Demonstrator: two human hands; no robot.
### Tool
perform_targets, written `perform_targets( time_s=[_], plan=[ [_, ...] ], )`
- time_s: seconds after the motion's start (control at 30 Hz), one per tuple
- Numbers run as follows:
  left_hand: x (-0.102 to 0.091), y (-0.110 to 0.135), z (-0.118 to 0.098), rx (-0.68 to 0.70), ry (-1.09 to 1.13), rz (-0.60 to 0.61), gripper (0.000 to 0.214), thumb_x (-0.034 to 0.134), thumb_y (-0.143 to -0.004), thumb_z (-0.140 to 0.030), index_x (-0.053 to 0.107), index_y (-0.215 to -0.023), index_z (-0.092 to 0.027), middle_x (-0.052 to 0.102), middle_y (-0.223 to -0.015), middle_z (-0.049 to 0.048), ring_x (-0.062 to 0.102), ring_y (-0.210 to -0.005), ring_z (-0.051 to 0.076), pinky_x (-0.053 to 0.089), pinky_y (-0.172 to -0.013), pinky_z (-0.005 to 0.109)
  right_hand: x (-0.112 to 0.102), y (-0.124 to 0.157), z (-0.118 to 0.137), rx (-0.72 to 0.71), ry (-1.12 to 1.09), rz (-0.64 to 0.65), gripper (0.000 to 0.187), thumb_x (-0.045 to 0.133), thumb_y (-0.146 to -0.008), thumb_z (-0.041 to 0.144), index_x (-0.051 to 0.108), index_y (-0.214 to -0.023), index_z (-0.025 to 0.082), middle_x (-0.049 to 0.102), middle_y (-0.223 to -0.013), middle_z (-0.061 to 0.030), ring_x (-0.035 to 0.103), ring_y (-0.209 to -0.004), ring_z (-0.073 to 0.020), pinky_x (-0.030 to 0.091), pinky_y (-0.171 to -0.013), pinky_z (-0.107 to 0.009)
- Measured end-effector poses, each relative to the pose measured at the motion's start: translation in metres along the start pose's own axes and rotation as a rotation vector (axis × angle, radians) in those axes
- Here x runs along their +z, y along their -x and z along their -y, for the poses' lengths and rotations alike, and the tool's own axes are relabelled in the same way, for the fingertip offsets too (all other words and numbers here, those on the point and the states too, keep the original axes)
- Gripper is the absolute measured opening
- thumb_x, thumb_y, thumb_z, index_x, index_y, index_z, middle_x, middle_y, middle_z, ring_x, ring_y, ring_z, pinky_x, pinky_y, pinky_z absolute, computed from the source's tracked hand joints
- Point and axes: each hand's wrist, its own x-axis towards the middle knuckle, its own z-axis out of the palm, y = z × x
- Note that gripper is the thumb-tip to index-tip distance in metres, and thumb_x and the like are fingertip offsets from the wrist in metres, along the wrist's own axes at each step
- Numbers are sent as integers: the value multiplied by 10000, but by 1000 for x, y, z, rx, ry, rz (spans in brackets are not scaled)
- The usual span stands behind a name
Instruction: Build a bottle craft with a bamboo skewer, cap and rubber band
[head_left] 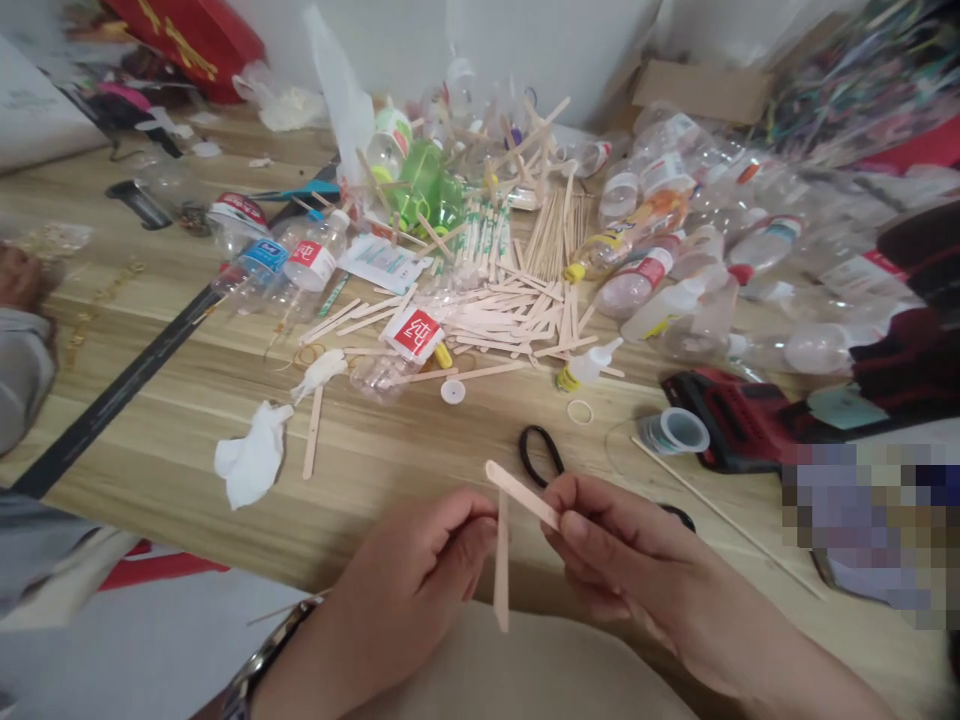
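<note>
Just beyond my lap, at the table's near edge, both hands hold wooden craft sticks. My left hand (pixel 427 570) pinches an upright craft stick (pixel 503 575) between thumb and fingers. A second craft stick (pixel 523 493), slanting down to the right, is gripped by my right hand (pixel 622 555). The two sticks cross or meet near the slanted one's upper left end; whether they are joined I cannot tell. Behind my right hand lie what look like scissors (pixel 538 456), only their black handle loops showing.
Loose craft sticks (pixel 502 315) pile up mid-table, with plastic bottles (pixel 645 275) around them. A glue bottle (pixel 589 365), a plastic cup (pixel 679 432), a red-black power tool (pixel 727 420) and crumpled tissue (pixel 253 455) lie nearer. Another person's hand (pixel 19 278) is at far left.
</note>
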Motion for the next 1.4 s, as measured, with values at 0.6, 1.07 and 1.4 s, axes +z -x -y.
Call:
perform_targets(
  time_s=[0.6,1.07,1.4],
  plan=[
    [9,-12,-9,71,-37,41,312,376,-982,-316,672,-930,-228,653,-761,-26,566,-696,134,403,-648,215,-2,-2,-19,122,-410,56,286,641,-861,426,556,-767,169,335,-541,99,211,-447,-35,180,-384,-158],
    [7,-15,-12,161,-60,34,321,379,-975,-275,682,-887,-216,612,-689,-32,524,-629,122,395,-596,202,-2,-3,-23,172,-587,137,297,652,-853,413,537,-727,170,297,-515,102,158,-431,-32,135,-351,-124],
    [9,-12,-7,170,-77,6,303,391,-979,-276,669,-876,-219,614,-690,-35,521,-616,119,395,-589,203,0,-3,-24,171,-592,138,300,634,-869,406,522,-717,172,269,-513,106,142,-427,-34,126,-350,-124]
  ],
)
